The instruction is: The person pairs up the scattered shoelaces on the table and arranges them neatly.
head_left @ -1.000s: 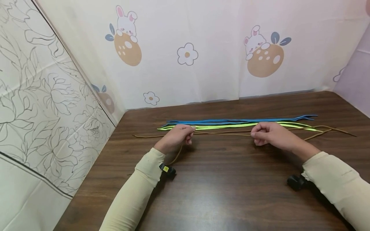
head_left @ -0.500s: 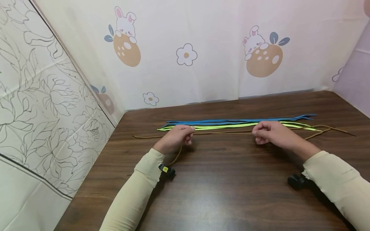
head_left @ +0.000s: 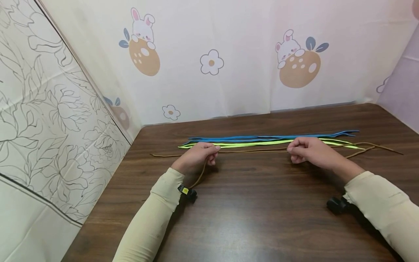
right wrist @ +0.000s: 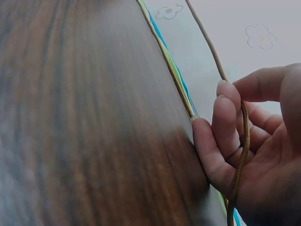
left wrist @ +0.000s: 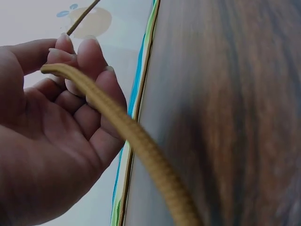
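A brown braided shoelace (head_left: 200,177) runs between the two hands, nearly straight above the table. My left hand (head_left: 197,157) pinches it between thumb and fingertips, and its loose tail hangs toward the wrist; in the left wrist view the shoelace (left wrist: 141,139) crosses in front of the palm. My right hand (head_left: 311,153) pinches the same lace farther right, where in the right wrist view the shoelace (right wrist: 244,141) drops past the palm. Just beyond the hands, another brown lace (head_left: 163,156) lies along the table, partly hidden behind them.
Several flat yellow-green laces (head_left: 242,145) and blue laces (head_left: 235,138) lie side by side near the back of the dark wooden table (head_left: 248,203). A patterned wall covering (head_left: 242,87) rises behind, and another stands at the left.
My right hand has shifted slightly right, and the lace between the hands looks straighter. My left hand has moved very slightly left, still pinching.
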Motion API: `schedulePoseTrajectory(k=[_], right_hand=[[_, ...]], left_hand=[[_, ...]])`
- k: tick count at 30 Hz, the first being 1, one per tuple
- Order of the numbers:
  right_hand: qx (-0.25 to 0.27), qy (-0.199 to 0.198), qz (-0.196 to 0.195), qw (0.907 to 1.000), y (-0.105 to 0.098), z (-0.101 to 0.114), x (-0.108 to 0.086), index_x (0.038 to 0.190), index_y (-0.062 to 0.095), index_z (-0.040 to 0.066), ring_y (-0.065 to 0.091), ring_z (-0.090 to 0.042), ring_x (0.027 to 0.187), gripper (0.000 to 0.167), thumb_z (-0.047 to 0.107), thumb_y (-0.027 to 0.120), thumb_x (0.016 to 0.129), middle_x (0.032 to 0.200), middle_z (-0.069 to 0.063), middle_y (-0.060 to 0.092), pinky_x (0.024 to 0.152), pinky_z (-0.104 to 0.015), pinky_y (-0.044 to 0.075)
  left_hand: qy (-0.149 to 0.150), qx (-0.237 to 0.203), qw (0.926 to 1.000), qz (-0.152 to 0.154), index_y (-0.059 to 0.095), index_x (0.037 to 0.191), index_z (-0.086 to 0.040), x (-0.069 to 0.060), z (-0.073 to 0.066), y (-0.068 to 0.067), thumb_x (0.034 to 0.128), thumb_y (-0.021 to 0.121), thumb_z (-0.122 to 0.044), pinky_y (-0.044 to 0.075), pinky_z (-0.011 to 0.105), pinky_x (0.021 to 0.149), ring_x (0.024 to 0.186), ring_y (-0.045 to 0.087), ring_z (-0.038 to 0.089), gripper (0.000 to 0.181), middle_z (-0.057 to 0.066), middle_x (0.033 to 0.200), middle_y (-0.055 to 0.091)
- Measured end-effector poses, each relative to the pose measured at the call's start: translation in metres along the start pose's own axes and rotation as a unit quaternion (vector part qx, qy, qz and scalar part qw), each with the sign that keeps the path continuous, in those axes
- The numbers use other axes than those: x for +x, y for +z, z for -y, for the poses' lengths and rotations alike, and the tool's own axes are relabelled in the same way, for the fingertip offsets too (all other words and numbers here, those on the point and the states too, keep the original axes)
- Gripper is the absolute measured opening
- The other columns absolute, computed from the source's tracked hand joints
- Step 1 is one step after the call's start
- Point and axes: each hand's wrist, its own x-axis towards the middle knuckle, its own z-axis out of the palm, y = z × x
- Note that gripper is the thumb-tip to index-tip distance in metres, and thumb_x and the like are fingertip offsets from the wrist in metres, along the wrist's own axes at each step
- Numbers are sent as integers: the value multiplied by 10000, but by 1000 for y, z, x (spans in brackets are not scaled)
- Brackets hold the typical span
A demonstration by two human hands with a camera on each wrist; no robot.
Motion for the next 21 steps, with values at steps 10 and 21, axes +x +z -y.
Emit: schedulePoseTrajectory(k=[10, 21], right_hand=[[23, 0, -21, 10000, 0, -3, 0, 1103, 586, -107, 668, -175, 792, 254, 136, 537, 1049, 905, -149, 649, 723, -338, 592], [-99, 13, -37, 9999, 0, -4, 1, 1099, 598, -94, 664, -174, 790, 252, 146, 540, 1049, 907, -144, 652, 722, -332, 590]], left_hand=[[-144, 160, 9997, 131, 596, 1001, 133, 0, 2, -7, 1042, 548, -355, 531, 333, 722, 767, 637, 228, 492, 63, 759, 584], [-230, 287, 9992, -128, 613, 913, 93, -5, 5, -15, 1004, 608, -403, 559, 357, 740, 734, 641, 221, 504, 82, 733, 608]])
